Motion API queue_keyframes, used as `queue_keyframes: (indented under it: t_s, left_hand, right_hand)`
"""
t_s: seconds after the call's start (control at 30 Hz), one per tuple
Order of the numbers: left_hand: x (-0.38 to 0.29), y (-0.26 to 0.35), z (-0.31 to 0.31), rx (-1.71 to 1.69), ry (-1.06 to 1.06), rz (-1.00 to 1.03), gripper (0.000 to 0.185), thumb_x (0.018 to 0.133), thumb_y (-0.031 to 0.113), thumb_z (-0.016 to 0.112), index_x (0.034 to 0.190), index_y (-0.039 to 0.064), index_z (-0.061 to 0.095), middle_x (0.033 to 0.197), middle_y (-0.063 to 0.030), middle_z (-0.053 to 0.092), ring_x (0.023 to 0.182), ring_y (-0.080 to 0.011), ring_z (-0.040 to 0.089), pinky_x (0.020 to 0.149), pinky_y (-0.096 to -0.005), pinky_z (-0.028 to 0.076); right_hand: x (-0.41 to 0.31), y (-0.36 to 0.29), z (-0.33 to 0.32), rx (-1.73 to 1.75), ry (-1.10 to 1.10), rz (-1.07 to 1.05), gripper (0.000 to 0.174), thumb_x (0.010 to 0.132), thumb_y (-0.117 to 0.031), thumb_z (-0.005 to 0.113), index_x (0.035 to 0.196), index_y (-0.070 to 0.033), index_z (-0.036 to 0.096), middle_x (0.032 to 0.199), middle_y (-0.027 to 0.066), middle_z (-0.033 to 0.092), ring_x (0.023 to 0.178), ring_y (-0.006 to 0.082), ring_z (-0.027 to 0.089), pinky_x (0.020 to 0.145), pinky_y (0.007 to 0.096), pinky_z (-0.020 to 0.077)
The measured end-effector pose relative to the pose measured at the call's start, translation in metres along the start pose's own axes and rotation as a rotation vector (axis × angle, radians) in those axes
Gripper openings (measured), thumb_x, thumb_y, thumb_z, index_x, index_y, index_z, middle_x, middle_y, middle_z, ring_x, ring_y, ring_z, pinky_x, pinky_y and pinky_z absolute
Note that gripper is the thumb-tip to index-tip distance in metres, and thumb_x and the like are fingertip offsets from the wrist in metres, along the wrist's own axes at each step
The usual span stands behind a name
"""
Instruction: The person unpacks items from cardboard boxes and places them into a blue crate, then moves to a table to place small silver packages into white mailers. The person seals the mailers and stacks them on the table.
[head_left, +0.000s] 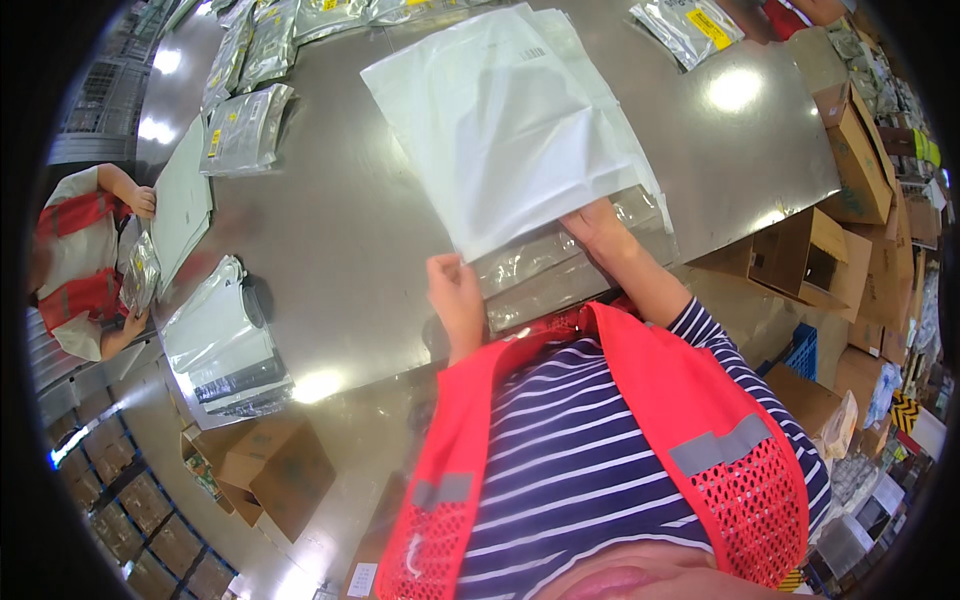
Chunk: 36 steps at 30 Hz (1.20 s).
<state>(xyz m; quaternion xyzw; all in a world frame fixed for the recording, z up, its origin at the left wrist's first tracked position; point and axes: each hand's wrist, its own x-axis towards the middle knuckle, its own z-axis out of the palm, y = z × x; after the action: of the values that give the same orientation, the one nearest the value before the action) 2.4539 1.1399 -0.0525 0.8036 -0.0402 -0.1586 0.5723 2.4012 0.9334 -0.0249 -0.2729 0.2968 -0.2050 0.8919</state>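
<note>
A white plastic mailer bag (517, 150) with a small printed code lies on top of a stack of similar bags on the metal table. My left hand (457, 300) pinches the near left corner of the top bag, its fingers curled closed. My right hand (604, 232) reaches in at the bag's near edge; that edge hides its fingers, so I cannot tell whether they are inside the bag or beneath it. Clear plastic film (555, 277) covers the near end of the stack, between my hands and my red vest.
Silvery packed parcels with yellow labels (247, 131) lie at the far left, another parcel (690, 30) at the far right. Grey-white bags (225, 337) rest at the left corner. A co-worker (82, 255) handles a parcel across the left edge. Open cardboard boxes (802, 259) stand right.
</note>
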Motion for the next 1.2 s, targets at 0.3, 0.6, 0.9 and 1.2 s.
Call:
queue_keyframes:
  t_s: [0.3,0.6,0.9,1.2]
  left_hand:
    - [-0.025,-0.003,-0.027,-0.278,-0.255,-0.345,0.011,0.09,0.008,0.065,0.094,0.0,0.059,0.073,-0.0067,0.064,0.059,-0.0093,0.058,0.051,-0.023,0.044]
    - [-0.038,-0.006,-0.024,-0.445,-0.263,-0.228,0.008,0.095,0.004,0.058,0.099,-0.002,0.062,0.078,-0.008,0.067,0.07,-0.0119,0.063,0.065,-0.0255,0.051]
    - [-0.035,-0.012,-0.026,-0.077,-0.224,0.165,0.01,0.097,0.002,0.052,0.097,-0.005,0.06,0.081,-0.0059,0.065,0.07,-0.0099,0.059,0.067,-0.0237,0.049]
    - [-0.036,-0.003,-0.049,-0.278,-0.203,-0.168,0.012,0.097,0.009,0.05,0.097,0.002,0.06,0.074,-0.0015,0.061,0.064,-0.009,0.055,0.058,-0.0243,0.046]
  right_hand:
    - [-0.041,0.022,-0.011,-1.053,-0.175,-0.327,0.02,0.088,-0.013,0.064,0.104,-0.001,0.065,0.091,0.0103,0.069,0.082,0.0211,0.065,0.075,0.0321,0.0504]
    - [-0.056,0.043,0.009,-1.282,-0.657,-0.667,0.018,0.078,-0.011,0.073,0.093,-0.006,0.064,0.096,0.007,0.064,0.09,0.0272,0.062,0.076,0.0365,0.052]
    - [-0.046,0.053,0.014,-1.362,-0.77,-0.912,0.015,0.079,-0.013,0.071,0.089,-0.004,0.064,0.089,0.0079,0.064,0.084,0.0276,0.063,0.073,0.0355,0.0524]
    - [-0.069,-0.026,-0.031,-0.383,-0.529,0.209,0.021,0.099,-0.021,0.054,0.09,-0.002,0.057,0.085,0.0076,0.066,0.081,0.019,0.066,0.076,0.0343,0.0531]
